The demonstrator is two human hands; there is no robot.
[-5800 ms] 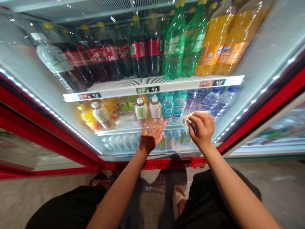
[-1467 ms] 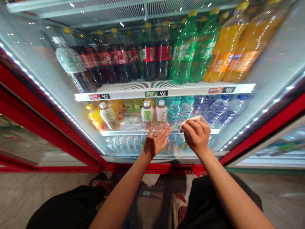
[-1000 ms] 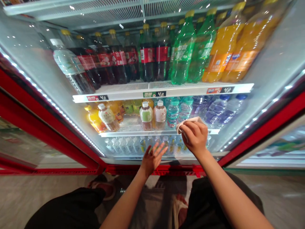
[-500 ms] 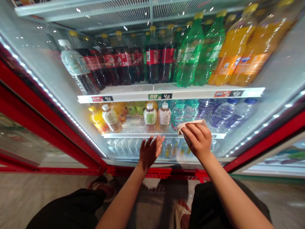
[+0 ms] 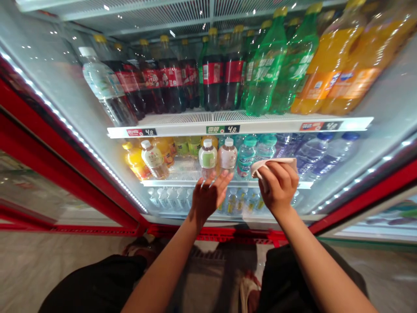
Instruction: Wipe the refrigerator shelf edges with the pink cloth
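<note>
My right hand (image 5: 278,187) grips a folded pale pink cloth (image 5: 275,163) in front of the middle shelf's right part. Fingers apart and holding nothing, my left hand (image 5: 208,195) reaches toward the front edge of the middle shelf (image 5: 176,184). Just beyond its fingertips stand a bottle with a green label (image 5: 207,156) and a bottle with a pale pink label (image 5: 228,155), both white-capped. Whether the fingers touch the shelf edge, I cannot tell. Teal-capped water bottles (image 5: 246,156) stand left of the cloth, and blue-capped bottles (image 5: 312,152) behind it to the right.
Above, the upper shelf (image 5: 189,129) bears cola bottles (image 5: 211,74), green bottles (image 5: 267,69) and large orange soda bottles (image 5: 325,65). Small water bottles (image 5: 163,198) fill the bottom level. A red-framed door (image 5: 81,174) stands at the left, and a red frame (image 5: 368,191) at the right.
My left hand has moved slightly forward, its fingertips now before the two middle bottles. My right hand has shifted right and a little up with the cloth. The view has moved slightly.
</note>
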